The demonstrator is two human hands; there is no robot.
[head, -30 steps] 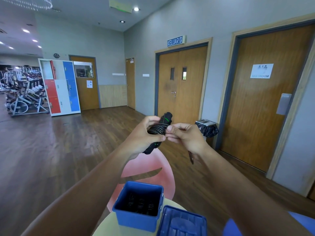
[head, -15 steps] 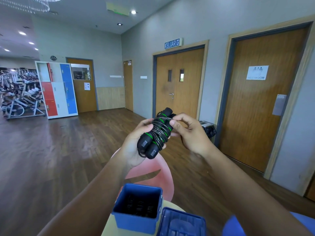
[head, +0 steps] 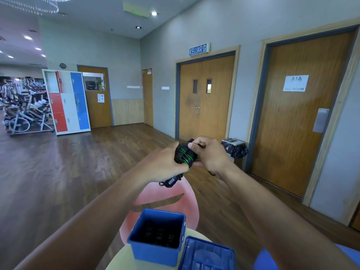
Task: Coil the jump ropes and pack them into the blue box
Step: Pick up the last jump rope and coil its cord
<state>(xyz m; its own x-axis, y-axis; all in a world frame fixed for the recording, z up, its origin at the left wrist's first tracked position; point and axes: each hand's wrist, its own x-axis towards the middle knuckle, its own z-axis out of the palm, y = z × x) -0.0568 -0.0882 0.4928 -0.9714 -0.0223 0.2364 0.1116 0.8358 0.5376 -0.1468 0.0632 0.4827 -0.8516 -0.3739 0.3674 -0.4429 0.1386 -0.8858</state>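
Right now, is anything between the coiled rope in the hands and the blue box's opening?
Nothing visible. The coiled jump rope is held in both hands, left hand and right hand, up above the blue box. Its top is open; the lid lies beside it.

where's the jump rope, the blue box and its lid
jump rope [head: 184,153], head view, on the green-banded handles between both hands
blue box [head: 155,252], head view, on its front wall
lid [head: 206,254], head view, on its top face
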